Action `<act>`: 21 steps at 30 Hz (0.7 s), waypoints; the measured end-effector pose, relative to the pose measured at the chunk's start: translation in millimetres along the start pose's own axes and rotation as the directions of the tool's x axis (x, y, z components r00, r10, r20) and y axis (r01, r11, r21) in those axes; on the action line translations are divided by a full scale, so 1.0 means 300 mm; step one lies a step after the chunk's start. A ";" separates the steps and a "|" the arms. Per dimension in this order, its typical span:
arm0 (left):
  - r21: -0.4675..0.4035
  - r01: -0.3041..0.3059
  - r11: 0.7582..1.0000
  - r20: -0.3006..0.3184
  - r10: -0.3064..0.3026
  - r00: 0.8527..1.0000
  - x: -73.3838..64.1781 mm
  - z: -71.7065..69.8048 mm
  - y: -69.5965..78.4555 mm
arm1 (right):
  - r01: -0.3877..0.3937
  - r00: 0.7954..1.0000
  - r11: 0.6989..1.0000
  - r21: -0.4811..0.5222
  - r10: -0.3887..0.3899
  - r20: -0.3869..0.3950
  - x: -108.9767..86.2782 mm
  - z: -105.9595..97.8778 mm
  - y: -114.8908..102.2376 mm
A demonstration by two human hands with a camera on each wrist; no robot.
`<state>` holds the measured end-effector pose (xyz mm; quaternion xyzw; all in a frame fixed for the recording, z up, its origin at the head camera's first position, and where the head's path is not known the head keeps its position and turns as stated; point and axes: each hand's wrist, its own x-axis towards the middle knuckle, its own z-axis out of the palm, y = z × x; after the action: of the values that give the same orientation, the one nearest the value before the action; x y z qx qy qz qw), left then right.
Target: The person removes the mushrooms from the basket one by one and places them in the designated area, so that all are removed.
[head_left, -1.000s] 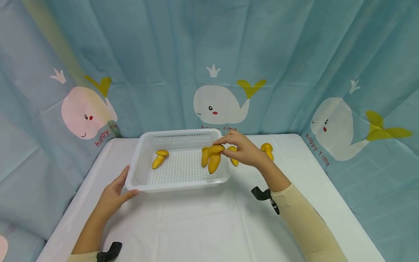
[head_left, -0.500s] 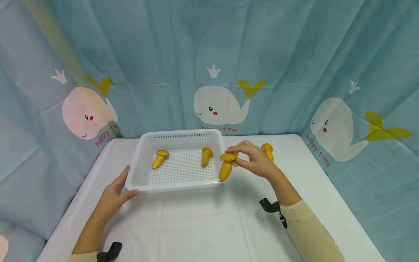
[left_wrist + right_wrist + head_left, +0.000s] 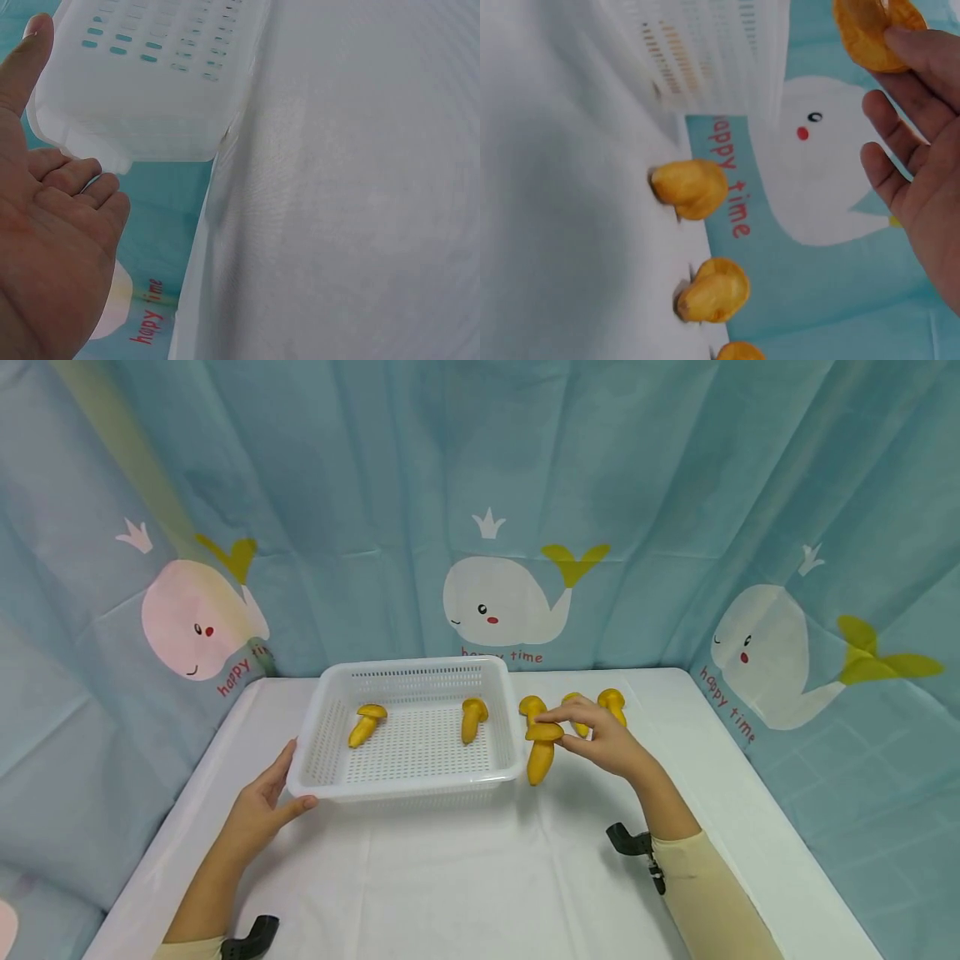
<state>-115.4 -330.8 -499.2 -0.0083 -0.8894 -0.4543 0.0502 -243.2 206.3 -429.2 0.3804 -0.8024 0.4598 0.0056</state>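
A yellow mushroom (image 3: 541, 760) hangs cap up from my right hand (image 3: 603, 739), its cap pinched between thumb and fingers, just right of the basket. The right wrist view shows that same mushroom (image 3: 870, 37) at the top edge. My left hand (image 3: 258, 810) lies at the near left corner of a white perforated basket (image 3: 408, 789), fingers along its left side and thumb along the front. In the left wrist view this hand (image 3: 52, 240) is beside the basket wall (image 3: 142, 97). Inside the basket lie two more mushrooms, one on the left (image 3: 366, 727) and one on the right (image 3: 472, 720).
Behind the right hand several mushrooms lie on the white table: one close to the basket (image 3: 532, 705), one partly hidden by the fingers (image 3: 581, 727), one farther right (image 3: 611, 699). A blue curtain (image 3: 360, 527) with whale prints surrounds the table's back and sides.
My right hand has moved right and toward me with the mushroom, from over the basket's right end to beside it. More table mushrooms now show behind it. My left hand and the basket stay put.
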 end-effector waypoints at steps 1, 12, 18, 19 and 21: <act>0.000 -0.003 1.000 0.000 0.003 1.000 0.002 0.001 0.000 | -0.007 1.000 1.000 -0.001 0.007 0.000 -0.004 -0.002 0.010; 0.032 0.022 0.999 0.016 -0.022 1.000 0.004 -0.006 0.007 | -0.099 0.995 0.995 0.004 0.099 0.024 -0.019 -0.020 0.097; 0.042 0.013 0.999 0.012 -0.013 1.000 0.003 -0.007 0.005 | -0.166 0.986 0.986 -0.023 0.167 0.023 -0.025 -0.015 0.155; 0.036 0.007 0.999 0.011 -0.007 1.000 0.003 -0.006 0.004 | -0.179 0.984 0.983 -0.030 0.179 0.023 -0.026 -0.013 0.165; 0.031 -0.006 1.000 0.008 0.006 1.000 0.004 -0.003 0.001 | -0.200 0.979 0.979 -0.044 0.201 0.022 -0.029 -0.007 0.184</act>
<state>-116.5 -331.5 -498.1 -0.0120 -0.8964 -0.4404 0.0481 -271.8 229.2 -471.7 0.3032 -0.8461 0.4363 -0.0433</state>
